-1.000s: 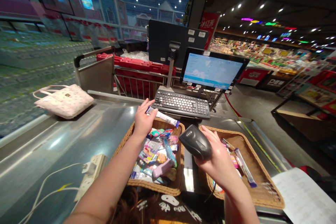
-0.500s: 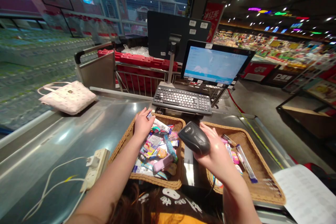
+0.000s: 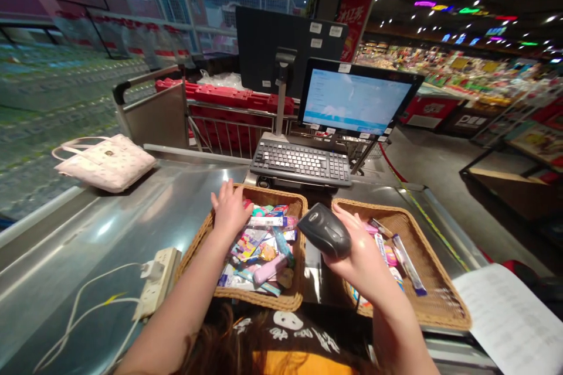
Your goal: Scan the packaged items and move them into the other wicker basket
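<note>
My right hand (image 3: 358,246) is wrapped around a black handheld barcode scanner (image 3: 324,229), above the gap between two wicker baskets. Fingers spread, my left hand (image 3: 229,211) rests over the far left corner of the left basket (image 3: 298,299). Beside its thumb a white stick packet (image 3: 266,221) lies on a heap of small colourful packets. A pink item (image 3: 270,269) sits near the front of that heap. In the right basket (image 3: 444,304) are fewer packets, among them a long white-and-blue stick packet (image 3: 409,263), partly hidden by my right forearm.
A keyboard (image 3: 301,163) and a lit monitor (image 3: 358,96) stand beyond the baskets. On the metal counter are a pale handbag (image 3: 108,163) and a power strip with white cables (image 3: 159,281). A printed sheet (image 3: 512,316) lies at right; a shopping cart (image 3: 224,135) stands behind.
My left hand has opened and shifted left, toward the basket's rim. The white stick packet it was touching now lies level on the heap. The scanner stays in my right hand.
</note>
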Motion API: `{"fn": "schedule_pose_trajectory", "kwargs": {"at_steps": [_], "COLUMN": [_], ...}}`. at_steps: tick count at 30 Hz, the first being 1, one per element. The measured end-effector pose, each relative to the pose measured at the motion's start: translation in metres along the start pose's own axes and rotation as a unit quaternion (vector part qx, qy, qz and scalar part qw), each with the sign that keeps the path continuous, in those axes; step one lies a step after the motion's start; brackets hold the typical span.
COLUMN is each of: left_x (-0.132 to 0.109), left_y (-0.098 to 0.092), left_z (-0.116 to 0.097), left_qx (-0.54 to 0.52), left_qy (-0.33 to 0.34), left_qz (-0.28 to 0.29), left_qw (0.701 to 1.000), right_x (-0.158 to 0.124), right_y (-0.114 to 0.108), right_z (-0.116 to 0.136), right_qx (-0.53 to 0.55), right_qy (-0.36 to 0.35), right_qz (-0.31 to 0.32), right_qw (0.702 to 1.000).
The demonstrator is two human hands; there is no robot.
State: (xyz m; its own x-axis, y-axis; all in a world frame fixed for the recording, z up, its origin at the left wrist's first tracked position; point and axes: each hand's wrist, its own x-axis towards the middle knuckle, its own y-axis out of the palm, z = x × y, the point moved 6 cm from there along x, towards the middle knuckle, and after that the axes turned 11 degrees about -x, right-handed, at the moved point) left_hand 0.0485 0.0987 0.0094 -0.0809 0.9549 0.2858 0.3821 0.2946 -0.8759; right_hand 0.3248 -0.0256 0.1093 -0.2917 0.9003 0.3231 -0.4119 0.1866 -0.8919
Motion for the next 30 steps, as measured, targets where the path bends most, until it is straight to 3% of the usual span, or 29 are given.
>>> {"fn": "schedule_pose_trajectory", "kwargs": {"at_steps": [5, 10, 16, 20, 25, 30], "left_x": [0.003, -0.004, -0.042, -0.077, -0.125, -0.162], "left_y": [-0.006, 0.005, 0.052, 0.096, 0.143, 0.187], "left_z": [-0.053, -0.132, -0.239, -0.294, -0.33, -0.338], "left_qx": [-0.094, -0.179, -0.2, -0.162, -0.069, -0.013], "left_qy": [0.104, 0.221, 0.389, 0.479, 0.589, 0.611], "left_qz": [0.028, 0.09, 0.212, 0.292, 0.414, 0.504], "left_qw": [0.99, 0.954, 0.874, 0.812, 0.69, 0.61], "right_x": [-0.016, -0.044, -0.086, -0.111, -0.125, -0.128], "right_y": [-0.011, -0.04, -0.081, -0.097, -0.102, -0.102], "right_z": [-0.017, -0.05, -0.098, -0.121, -0.137, -0.152], "right_qx": [-0.011, -0.039, -0.084, -0.098, -0.096, -0.094], "right_qy": [-0.002, 0.051, 0.157, 0.193, 0.2, 0.205], "right_qz": [-0.031, -0.076, -0.123, -0.146, -0.15, -0.139], "right_qw": [0.999, 0.995, 0.976, 0.965, 0.963, 0.964]}}
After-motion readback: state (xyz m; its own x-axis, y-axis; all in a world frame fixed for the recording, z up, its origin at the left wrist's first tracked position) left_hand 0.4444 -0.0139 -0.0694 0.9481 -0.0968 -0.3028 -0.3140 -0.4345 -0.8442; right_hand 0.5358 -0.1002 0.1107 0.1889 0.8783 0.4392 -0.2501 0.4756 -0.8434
